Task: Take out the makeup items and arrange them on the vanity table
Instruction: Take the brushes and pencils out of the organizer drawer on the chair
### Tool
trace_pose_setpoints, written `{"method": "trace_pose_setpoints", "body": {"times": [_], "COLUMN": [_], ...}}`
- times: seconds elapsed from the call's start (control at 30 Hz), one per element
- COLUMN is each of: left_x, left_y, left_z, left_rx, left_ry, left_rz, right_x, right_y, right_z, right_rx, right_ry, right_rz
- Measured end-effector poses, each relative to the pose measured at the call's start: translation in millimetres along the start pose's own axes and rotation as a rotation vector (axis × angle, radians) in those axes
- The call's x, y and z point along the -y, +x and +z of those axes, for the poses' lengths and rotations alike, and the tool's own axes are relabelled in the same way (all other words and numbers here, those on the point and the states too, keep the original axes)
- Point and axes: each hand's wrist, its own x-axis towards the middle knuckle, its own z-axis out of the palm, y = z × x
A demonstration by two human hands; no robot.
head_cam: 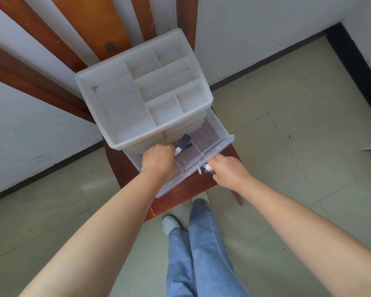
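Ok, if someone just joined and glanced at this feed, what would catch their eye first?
Probably the white compartmented organizer on the dark red wooden table, its clear bottom drawer pulled open toward the person. The left hand reaches into the drawer by a dark-capped item, while the right hand at the drawer's front edge grips a small white tube with black print.

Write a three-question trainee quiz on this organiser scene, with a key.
1. True or false: the clear drawer is pulled out.
2. Which hand holds the small white tube with black print? A left hand B right hand
3. Fill in: the top tray of the organiser holds ____ items.

Key: 1 true; 2 B; 3 no. The left hand reaches into the drawer at a dark-capped item.
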Motion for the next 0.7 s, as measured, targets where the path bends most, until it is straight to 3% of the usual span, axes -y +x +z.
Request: {"method": "trace_pose_setpoints", "body": {"times": [0.1, 0.27, 0.7], "left_x": [-2.3, -1.5, 1.1], "left_y": [2.3, -3.0, -5.2], "left_z": [-2.9, -1.3, 3.1], "left_rx": [0.026, 0.035, -0.016], "left_ry": [-0.009, 0.077, -0.068], "left_rz": [-0.028, 0.092, 0.068], "right_x": [-2.3, -2.5, 0.0], "right_y": [0.2, -0.5, -1.5], "right_z": [0.8, 1.2, -1.6], "right_rx": [-0.005, -0.012, 0.008], "right_ry": [-0.004, -0.004, 0.009], "right_rz": [-0.009, -0.009, 0.007]}}
